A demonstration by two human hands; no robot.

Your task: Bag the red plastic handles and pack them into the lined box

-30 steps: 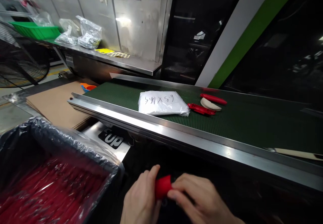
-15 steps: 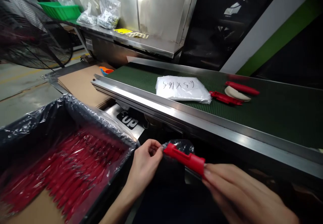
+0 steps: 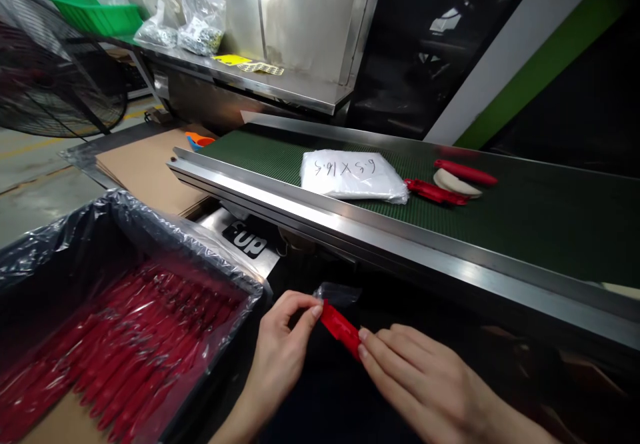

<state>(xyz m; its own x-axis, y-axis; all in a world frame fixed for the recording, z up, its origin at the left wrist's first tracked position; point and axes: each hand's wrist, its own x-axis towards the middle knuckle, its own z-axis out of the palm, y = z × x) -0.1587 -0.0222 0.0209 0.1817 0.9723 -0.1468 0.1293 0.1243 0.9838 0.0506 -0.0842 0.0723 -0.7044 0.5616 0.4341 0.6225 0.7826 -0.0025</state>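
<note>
Low in front of me is a red plastic handle-like part [image 3: 341, 329], with a clear plastic bag [image 3: 339, 293] at its far end and apparently around it. My left hand [image 3: 281, 344] pinches the bag at that far end between thumb and forefinger. My right hand [image 3: 425, 381] has its fingertips closed on the near end of the red part, which they partly hide. To the left, a carton lined with a dark plastic bag [image 3: 165, 221] contains many bagged red parts [image 3: 135, 337] in overlapping rows.
A green conveyor belt [image 3: 540, 217] with metal rails crosses ahead. On it lie a white packet marked with numbers [image 3: 353, 176], red parts [image 3: 437, 192] and a cream-coloured piece [image 3: 456, 183]. Behind are a steel shelf [image 3: 300, 91] and bags of small hardware [image 3: 203, 27]; a fan [image 3: 55, 71] stands left.
My right hand has moved left towards my left hand, and the red part has gone into the bag, less of it showing now. The view has shifted slightly.
</note>
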